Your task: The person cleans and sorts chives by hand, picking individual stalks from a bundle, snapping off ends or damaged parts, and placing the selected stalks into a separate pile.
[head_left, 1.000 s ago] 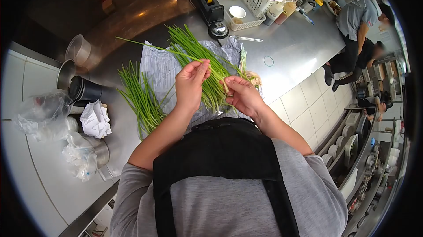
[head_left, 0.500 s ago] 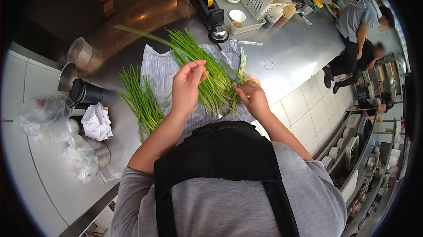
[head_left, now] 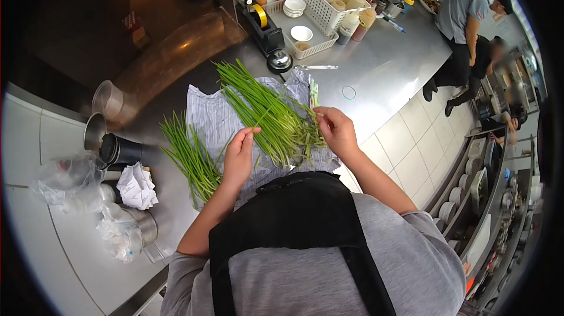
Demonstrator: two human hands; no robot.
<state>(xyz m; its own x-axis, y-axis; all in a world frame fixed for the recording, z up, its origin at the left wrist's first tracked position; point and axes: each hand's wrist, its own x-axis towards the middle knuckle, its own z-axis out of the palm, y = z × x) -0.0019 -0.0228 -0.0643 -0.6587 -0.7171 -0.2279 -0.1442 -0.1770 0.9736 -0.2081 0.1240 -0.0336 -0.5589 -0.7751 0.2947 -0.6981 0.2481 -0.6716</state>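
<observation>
A large bunch of green chives (head_left: 258,107) lies on crumpled, striped grey paper (head_left: 205,104), its pale ends toward my right hand. My left hand (head_left: 239,154) is at the near-left edge of this bunch, thumb and fingertips pinched on a thin chive stalk. My right hand (head_left: 339,132) is closed in a pinch at the bunch's right end, above a heap of limp trimmings (head_left: 308,136); its fingertips seem to hold a stalk end, too small to be sure. A smaller pile of chives (head_left: 191,160) rests left of my left hand.
Behind the paper stand a call bell (head_left: 279,61), a tape dispenser (head_left: 264,31) and a white basket (head_left: 320,1) with sauce bottles. A pen (head_left: 317,67) lies nearby. Left are crumpled papers (head_left: 137,185) and a black container (head_left: 120,149). Co-workers (head_left: 467,19) stand at the right.
My left hand has come down toward me from over the bunch, and the long stalk that stuck out far left from it no longer shows there. My right hand stays near the pale ends.
</observation>
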